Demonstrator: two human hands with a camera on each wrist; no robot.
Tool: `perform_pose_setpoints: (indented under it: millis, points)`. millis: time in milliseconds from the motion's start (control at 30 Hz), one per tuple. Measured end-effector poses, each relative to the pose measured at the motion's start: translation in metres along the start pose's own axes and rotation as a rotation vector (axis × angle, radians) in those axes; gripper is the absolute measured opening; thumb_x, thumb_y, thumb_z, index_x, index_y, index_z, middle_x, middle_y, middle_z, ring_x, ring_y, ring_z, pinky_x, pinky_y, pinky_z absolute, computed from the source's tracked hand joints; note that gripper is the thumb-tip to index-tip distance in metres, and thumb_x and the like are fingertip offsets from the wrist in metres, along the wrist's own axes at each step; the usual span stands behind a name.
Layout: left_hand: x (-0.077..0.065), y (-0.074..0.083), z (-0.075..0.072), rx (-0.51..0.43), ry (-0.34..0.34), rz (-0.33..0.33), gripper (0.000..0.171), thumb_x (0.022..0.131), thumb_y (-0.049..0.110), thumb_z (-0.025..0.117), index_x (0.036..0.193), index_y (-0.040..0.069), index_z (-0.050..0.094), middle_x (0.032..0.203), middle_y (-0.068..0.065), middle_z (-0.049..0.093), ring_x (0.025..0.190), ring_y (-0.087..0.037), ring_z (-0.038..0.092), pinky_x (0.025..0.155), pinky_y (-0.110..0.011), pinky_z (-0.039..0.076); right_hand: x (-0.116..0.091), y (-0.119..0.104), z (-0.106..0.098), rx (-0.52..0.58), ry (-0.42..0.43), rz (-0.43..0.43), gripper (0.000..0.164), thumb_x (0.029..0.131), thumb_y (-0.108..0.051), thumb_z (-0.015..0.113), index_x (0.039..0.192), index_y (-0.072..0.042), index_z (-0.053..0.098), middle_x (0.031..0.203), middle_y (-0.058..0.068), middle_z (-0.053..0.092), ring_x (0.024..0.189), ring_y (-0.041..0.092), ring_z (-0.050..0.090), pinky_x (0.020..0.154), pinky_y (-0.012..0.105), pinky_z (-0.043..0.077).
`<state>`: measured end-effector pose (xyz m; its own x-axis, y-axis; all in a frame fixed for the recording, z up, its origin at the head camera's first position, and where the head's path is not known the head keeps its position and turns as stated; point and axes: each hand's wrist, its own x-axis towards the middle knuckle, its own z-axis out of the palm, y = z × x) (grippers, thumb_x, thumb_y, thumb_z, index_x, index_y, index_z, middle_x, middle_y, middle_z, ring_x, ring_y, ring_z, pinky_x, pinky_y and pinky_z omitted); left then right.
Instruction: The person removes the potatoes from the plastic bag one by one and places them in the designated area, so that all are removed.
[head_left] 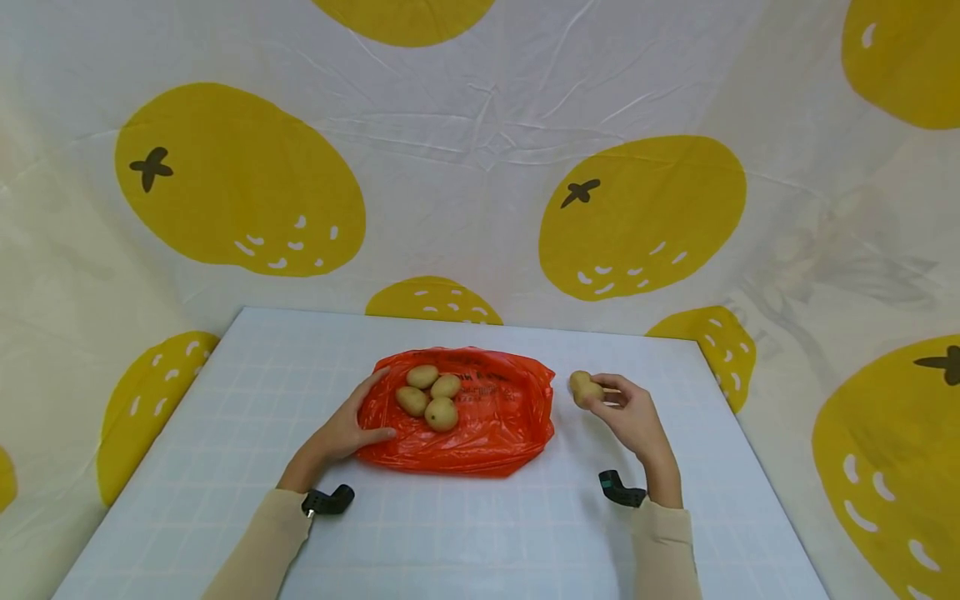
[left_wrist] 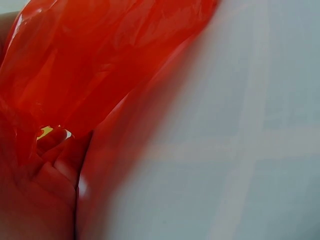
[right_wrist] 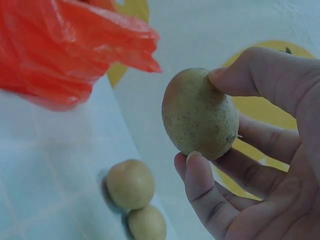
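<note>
Fingers of the right hand (head_left: 633, 421) pinch a potato (right_wrist: 200, 114) — tan, oval, speckled — above the table, near two smoother potatoes (right_wrist: 131, 184), as the left hand (head_left: 347, 427) grips the edge of a crumpled red bag (head_left: 498, 425) bearing four more potatoes (head_left: 441, 414). The table (head_left: 450, 542) is pale, grid-lined; behind hangs white cloth (head_left: 450, 175) printed with yellow fruit.

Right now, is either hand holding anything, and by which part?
The right hand pinches a potato by opposite sides, between thumb and fingers; the left hand holds the red bag by its left side.
</note>
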<state>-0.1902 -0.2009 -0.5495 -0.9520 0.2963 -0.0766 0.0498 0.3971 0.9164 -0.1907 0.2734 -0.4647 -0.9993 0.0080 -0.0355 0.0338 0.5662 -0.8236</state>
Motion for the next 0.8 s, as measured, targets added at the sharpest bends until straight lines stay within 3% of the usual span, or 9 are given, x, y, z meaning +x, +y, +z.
perform_pose_setpoints:
  millis: [100,300,800]
  points:
    - [0.0,0.0,0.0,-0.001,0.001,0.006,0.103,0.085,0.032,0.083,0.164,0.031,0.018,0.171,-0.018,0.015,0.154,-0.049,0.017,0.119,-0.074,0.02,0.001,0.006,-0.001,0.006,-0.002,0.021,0.053,0.095,-0.039,0.075,0.137,-0.01,0.063,0.144,0.015,0.058,0.122,0.035,0.06,0.095,0.037,0.059]
    - [0.0,-0.001,0.0,-0.007,-0.001,0.008,0.102,0.085,0.032,0.083,0.164,0.031,0.018,0.171,-0.018,0.015,0.154,-0.049,0.018,0.118,-0.075,0.022,0.002,0.024,-0.002,0.043,0.008,0.035,0.058,0.094,-0.038,0.076,0.141,-0.009,0.062,0.145,0.016,0.058,0.12,0.034,0.061,0.086,0.016,0.053]
    - [0.0,-0.001,0.0,-0.019,-0.001,0.017,0.102,0.085,0.031,0.083,0.164,0.031,0.019,0.17,-0.018,0.016,0.154,-0.049,0.018,0.118,-0.075,0.022,0.004,0.058,-0.018,-0.064,0.053,0.08,0.056,0.094,-0.044,0.074,0.136,-0.009,0.064,0.14,0.019,0.061,0.118,0.036,0.065,0.086,0.023,0.052]
